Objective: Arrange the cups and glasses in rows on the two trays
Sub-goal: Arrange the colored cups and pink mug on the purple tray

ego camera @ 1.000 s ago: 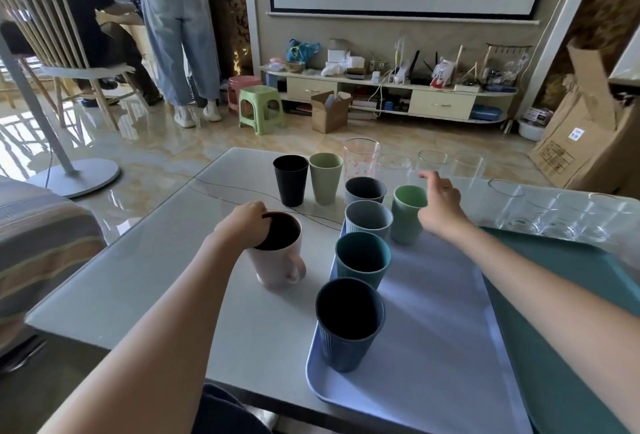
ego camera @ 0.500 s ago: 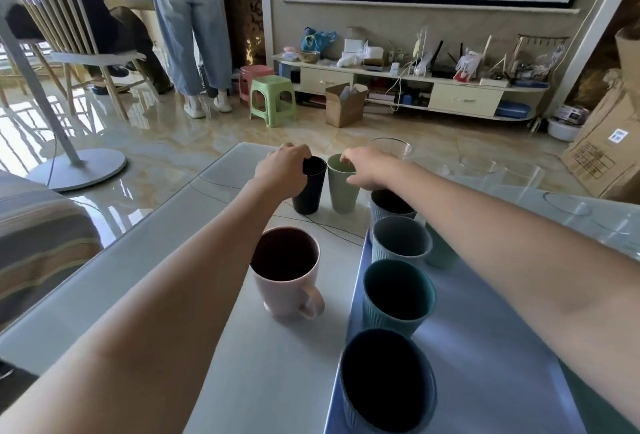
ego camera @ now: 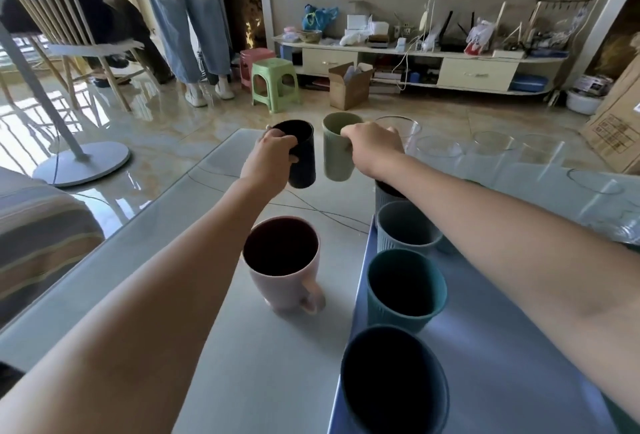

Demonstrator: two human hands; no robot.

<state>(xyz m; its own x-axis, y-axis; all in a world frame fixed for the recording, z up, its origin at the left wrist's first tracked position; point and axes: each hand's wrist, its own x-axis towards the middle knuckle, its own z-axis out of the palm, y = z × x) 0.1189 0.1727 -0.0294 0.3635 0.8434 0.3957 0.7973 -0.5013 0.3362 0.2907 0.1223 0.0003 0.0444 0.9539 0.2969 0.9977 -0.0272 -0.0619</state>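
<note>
Your left hand [ego camera: 270, 160] now grips the tall black cup [ego camera: 300, 153], your right hand [ego camera: 372, 149] the sage-green ribbed cup [ego camera: 335, 153]; both lifted at upper centre, ready for traying.

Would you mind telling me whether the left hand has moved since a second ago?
Yes. The left hand left the pink mug and went forward to grip the black cup.

hands [ego camera: 273, 160]: bare | forearms: bare, no sleeves | jewellery: none visible

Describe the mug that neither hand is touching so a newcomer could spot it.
On the white table, just left of the lavender tray, stands a pink mug. It sits off the tray, and it alone has a handle.
</note>
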